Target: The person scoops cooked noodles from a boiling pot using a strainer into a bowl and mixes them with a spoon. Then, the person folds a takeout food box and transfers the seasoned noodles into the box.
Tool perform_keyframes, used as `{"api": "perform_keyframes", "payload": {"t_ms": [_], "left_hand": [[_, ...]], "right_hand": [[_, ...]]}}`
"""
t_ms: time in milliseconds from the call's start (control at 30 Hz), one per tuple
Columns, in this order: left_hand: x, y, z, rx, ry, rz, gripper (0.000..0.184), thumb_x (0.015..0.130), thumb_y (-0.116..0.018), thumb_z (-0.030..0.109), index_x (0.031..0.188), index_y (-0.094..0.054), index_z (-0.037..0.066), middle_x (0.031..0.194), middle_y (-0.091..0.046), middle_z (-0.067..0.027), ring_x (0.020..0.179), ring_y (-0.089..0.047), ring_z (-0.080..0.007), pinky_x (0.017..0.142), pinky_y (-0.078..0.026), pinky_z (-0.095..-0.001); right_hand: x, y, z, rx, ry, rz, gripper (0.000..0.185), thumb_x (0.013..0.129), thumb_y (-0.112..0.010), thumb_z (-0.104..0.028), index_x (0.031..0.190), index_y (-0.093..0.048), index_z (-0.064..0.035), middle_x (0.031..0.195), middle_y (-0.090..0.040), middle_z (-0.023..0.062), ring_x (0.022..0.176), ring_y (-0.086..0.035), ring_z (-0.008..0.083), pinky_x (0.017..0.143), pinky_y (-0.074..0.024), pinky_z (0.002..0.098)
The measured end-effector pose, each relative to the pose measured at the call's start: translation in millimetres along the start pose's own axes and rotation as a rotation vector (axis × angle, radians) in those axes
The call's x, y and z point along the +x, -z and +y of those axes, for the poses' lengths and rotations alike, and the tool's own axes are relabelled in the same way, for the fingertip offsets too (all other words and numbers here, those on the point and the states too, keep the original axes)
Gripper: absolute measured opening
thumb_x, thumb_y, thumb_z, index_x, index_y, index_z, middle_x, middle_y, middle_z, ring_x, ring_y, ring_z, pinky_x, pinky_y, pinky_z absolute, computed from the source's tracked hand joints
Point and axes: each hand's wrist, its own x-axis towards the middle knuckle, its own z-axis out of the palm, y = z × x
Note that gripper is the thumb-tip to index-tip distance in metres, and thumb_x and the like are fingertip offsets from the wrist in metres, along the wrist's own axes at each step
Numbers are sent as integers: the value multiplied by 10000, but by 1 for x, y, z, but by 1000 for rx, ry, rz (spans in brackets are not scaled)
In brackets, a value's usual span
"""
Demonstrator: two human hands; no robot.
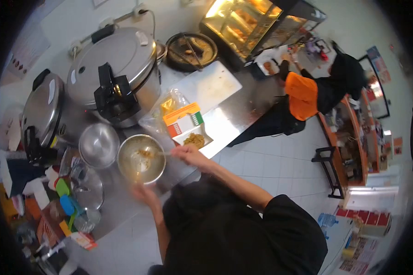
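Note:
A metal mixing bowl (157, 172) with bits of brown food at its bottom stands at the counter's near edge. My left hand (145, 195), blurred by motion, is closed at the bowl's near rim. My right hand (191, 155) is closed round the thin handle of a spoon-like utensil (166, 153), which reaches over the bowl's right rim; its far end is unclear among the food. Just beyond my right hand lies an opened orange, white and green carton (182, 120) with brown noodle-like food (195, 140) in its tray part.
An empty metal bowl (98, 145) stands left of mine. Two large lidded cookers (112, 59) fill the back left. A white cutting board (215, 85), dark pan (191, 51) and lit food warmer (241, 23) lie beyond. A co-worker in an orange apron (302, 95) stands at the far right.

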Motion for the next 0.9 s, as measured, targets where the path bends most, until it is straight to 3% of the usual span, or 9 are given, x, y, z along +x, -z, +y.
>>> {"api": "perform_keyframes", "payload": {"t_ms": [133, 200, 300, 467, 567, 667, 700, 800, 900], "left_hand": [[1, -6, -33, -110, 160, 125, 285, 996, -583, 206, 1143, -416, 28, 1021, -564, -125, 700, -633, -193, 544, -579, -296], [-5, -17, -41, -79, 234, 187, 326, 988, -595, 227, 1179, -413, 35, 1085, -561, -137, 682, -633, -217, 551, -576, -303], [-12, -25, -60, -15, 256, 223, 459, 965, -624, 333, 1250, -412, 44, 1203, -530, -153, 789, -636, -280, 655, -573, -377], [-41, -58, -65, 192, 397, 493, 601, 928, -582, 524, 1298, -507, 56, 1230, -545, -98, 1082, -580, -329, 766, -500, -475], [-66, -92, -90, 298, 459, 352, 542, 952, -591, 443, 1324, -510, 58, 1274, -544, -93, 1109, -564, -299, 770, -496, -427], [-69, -140, -96, 549, 328, -70, 525, 980, -585, 385, 1364, -486, 42, 1369, -525, -119, 1121, -565, -270, 822, -507, -419], [-64, -147, -110, 600, 127, -107, 429, 990, -588, 291, 1330, -530, 37, 1305, -592, -121, 1067, -602, -244, 816, -512, -390], [-48, -171, -113, 793, -30, -291, 376, 950, -640, 247, 1206, -599, -26, 1202, -640, -167, 1109, -608, -303, 965, -470, -386], [-48, -199, -96, 960, -92, -316, 318, 925, -666, 204, 1137, -640, -31, 1089, -679, -176, 1040, -643, -294, 935, -490, -382]], "right_hand": [[15, 78, -15, 171, -6, 110, 279, 977, -567, -174, 1190, -672, -27, 991, -702, 33, 841, -654, 87, 743, -528, 235], [15, 118, -33, 308, -22, 153, 306, 988, -503, -137, 1225, -638, 0, 748, -588, -38, 620, -518, 30, 574, -438, 186], [13, 176, -61, 359, -17, 224, 332, 968, -491, -122, 1242, -621, 13, 646, -405, -77, 525, -291, 24, 468, -221, 201], [15, 261, -71, 500, -59, 307, 370, 968, -470, -125, 1299, -563, 11, 700, -488, -48, 575, -389, 48, 523, -320, 211], [16, 298, -71, 606, -34, 313, 393, 985, -497, -145, 1353, -507, -9, 777, -566, -23, 591, -446, 57, 548, -385, 216], [24, 330, -74, 607, -3, 386, 407, 992, -517, -151, 1373, -485, -11, 815, -597, -9, 600, -482, 57, 565, -417, 223], [29, 340, -75, 610, 4, 434, 392, 993, -526, -140, 1365, -489, -20, 840, -615, 2, 600, -495, 55, 572, -430, 227], [47, 373, -73, 665, 102, 519, 369, 994, -537, -153, 1339, -502, -27, 864, -625, 16, 600, -499, 56, 567, -424, 226], [65, 404, -78, 712, 161, 631, 298, 1009, -544, -171, 1271, -524, -30, 891, -629, 35, 593, -507, 61, 546, -427, 225]]}}
